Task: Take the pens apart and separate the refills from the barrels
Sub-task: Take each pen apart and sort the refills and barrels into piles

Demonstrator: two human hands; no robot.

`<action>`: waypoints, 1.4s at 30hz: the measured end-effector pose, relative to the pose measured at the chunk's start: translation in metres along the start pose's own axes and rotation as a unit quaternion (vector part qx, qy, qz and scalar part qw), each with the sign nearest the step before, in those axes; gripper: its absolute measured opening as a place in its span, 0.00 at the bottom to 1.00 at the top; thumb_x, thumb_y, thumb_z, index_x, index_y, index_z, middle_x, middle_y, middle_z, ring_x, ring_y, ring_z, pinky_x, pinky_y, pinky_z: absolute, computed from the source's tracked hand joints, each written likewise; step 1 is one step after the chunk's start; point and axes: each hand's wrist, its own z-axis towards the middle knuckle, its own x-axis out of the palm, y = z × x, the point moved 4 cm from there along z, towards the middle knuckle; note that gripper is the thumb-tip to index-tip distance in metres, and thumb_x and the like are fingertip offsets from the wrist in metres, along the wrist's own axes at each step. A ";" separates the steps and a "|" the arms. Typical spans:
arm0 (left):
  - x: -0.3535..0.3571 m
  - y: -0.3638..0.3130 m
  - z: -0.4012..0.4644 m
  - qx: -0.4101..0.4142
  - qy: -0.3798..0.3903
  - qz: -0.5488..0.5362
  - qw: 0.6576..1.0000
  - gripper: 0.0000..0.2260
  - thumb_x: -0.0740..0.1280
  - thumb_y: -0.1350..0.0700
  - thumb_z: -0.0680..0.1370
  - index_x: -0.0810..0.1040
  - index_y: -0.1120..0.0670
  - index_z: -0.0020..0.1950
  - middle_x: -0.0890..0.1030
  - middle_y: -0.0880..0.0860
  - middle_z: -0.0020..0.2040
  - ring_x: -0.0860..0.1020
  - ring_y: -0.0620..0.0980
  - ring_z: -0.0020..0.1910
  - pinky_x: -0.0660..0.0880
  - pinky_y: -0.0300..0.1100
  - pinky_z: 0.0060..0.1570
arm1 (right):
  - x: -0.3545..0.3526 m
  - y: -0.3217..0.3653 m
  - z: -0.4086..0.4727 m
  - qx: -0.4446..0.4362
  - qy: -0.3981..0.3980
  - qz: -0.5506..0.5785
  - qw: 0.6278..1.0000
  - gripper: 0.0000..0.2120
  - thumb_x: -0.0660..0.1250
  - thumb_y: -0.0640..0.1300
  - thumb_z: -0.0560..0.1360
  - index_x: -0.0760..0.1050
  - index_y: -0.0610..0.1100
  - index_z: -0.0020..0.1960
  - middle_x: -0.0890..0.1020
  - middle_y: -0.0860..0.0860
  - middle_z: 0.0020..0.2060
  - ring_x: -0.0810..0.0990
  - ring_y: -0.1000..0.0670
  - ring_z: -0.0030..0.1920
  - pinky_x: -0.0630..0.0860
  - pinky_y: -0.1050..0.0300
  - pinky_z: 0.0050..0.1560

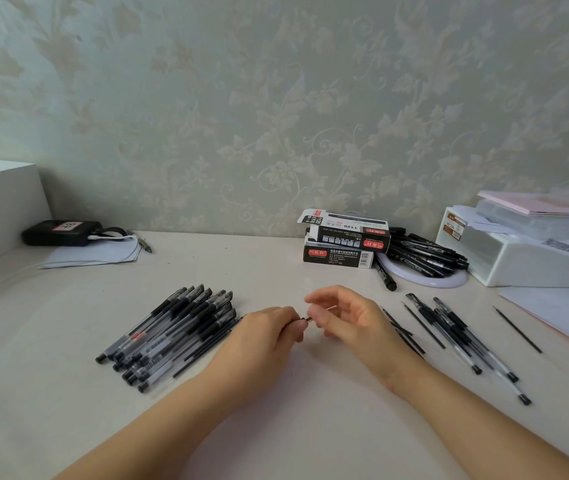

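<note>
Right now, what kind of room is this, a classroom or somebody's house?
Probably a desk at home, not a classroom. The wall has flowery wallpaper, and the pale desk holds a pile of pens, two pen boxes and a white storage box stuffed with papers.

Head view, downward (close) over table (68, 393)

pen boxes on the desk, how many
2: one pen box sits on top of the other pen box, stacked by the wall, left of the loose black pens. More could be hidden behind.
</note>
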 end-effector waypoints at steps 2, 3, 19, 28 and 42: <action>0.000 0.000 0.000 0.004 -0.002 0.003 1.000 0.11 0.59 0.50 0.82 0.77 0.50 0.43 0.76 0.42 0.37 0.72 0.34 0.38 0.65 0.29 0.37 | -0.001 -0.004 0.001 0.013 -0.020 -0.022 0.999 0.07 0.71 0.53 0.73 0.81 0.50 0.44 0.82 0.53 0.36 0.78 0.57 0.38 0.75 0.67 0.42; 0.001 0.000 0.000 0.005 -0.003 0.006 1.000 0.11 0.59 0.50 0.82 0.77 0.50 0.43 0.75 0.42 0.37 0.72 0.34 0.38 0.65 0.29 0.37 | -0.001 -0.006 0.002 0.016 -0.019 -0.033 0.999 0.06 0.71 0.51 0.74 0.81 0.49 0.43 0.82 0.52 0.35 0.77 0.57 0.37 0.74 0.67 0.41; 0.002 -0.001 0.000 0.013 0.001 0.017 1.000 0.07 0.57 0.52 0.82 0.72 0.49 0.47 0.72 0.42 0.35 0.71 0.45 0.37 0.67 0.44 0.38 | -0.002 -0.006 0.003 0.019 -0.019 0.002 1.000 0.03 0.71 0.41 0.76 0.81 0.47 0.44 0.84 0.50 0.36 0.79 0.56 0.38 0.74 0.67 0.40; -0.001 -0.002 -0.003 0.021 -0.012 0.020 1.000 0.05 0.55 0.51 0.83 0.67 0.42 0.56 0.71 0.46 0.34 0.70 0.47 0.35 0.68 0.46 0.36 | -0.013 -0.006 0.001 0.008 -0.138 -0.022 0.990 0.05 0.70 0.37 0.74 0.80 0.46 0.43 0.81 0.53 0.34 0.77 0.58 0.34 0.73 0.66 0.39; -0.004 0.003 -0.001 -0.007 -0.036 0.022 0.999 0.12 0.55 0.51 0.83 0.69 0.38 0.64 0.77 0.46 0.49 0.76 0.48 0.46 0.74 0.49 0.46 | 0.005 0.005 -0.005 -0.047 -0.067 -0.269 0.960 0.03 0.73 0.44 0.72 0.83 0.50 0.44 0.78 0.52 0.37 0.73 0.57 0.31 0.69 0.68 0.38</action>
